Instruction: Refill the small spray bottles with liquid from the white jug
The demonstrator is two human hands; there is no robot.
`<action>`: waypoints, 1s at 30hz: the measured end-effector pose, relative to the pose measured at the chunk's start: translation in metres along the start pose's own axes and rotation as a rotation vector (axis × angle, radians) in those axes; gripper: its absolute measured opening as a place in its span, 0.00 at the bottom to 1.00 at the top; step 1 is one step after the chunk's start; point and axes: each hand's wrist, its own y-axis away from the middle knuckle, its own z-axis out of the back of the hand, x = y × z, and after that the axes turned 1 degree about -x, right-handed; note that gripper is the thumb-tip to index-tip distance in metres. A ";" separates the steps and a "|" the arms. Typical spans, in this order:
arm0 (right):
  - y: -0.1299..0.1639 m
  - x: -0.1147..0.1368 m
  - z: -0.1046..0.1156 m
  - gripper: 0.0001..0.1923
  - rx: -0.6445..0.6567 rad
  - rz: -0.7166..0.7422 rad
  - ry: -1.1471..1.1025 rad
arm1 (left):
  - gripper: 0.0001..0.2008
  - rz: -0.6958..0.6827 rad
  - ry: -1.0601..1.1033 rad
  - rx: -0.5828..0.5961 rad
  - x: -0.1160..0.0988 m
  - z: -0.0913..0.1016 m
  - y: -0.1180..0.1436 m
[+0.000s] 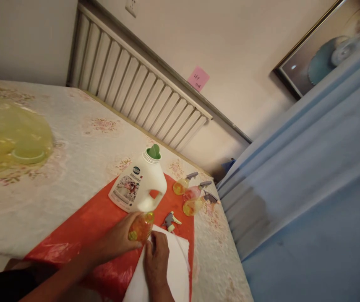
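Note:
A small see-through orange-yellow bottle, its top bare of any sprayer, is gripped in my left hand above the red sheet. Just to its right, my right hand is closed over the white paper, close to the bottle's lower side; what its curled fingers hold, if anything, is hidden. Behind the hands stands a large white jug with a green pour spout and a dog picture on its label. A loose grey-and-white trigger sprayer head lies beside the paper.
Three small spray bottles with grey triggers, among them a yellow one, stand along the sheet's right edge. The red sheet covers part of a floral tablecloth. A yellow plastic bag sits at left. A blue curtain hangs at right.

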 end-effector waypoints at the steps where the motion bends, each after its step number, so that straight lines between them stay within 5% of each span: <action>1: 0.000 -0.001 0.000 0.11 -0.007 0.005 0.001 | 0.37 0.025 0.017 -0.018 0.001 0.000 0.000; 14: 0.000 -0.002 0.000 0.12 -0.028 0.019 0.015 | 0.39 0.076 -0.042 -0.084 0.007 0.003 -0.003; 30: 0.001 -0.004 -0.002 0.12 -0.022 0.021 0.015 | 0.36 0.078 -0.147 -0.275 0.010 0.031 -0.005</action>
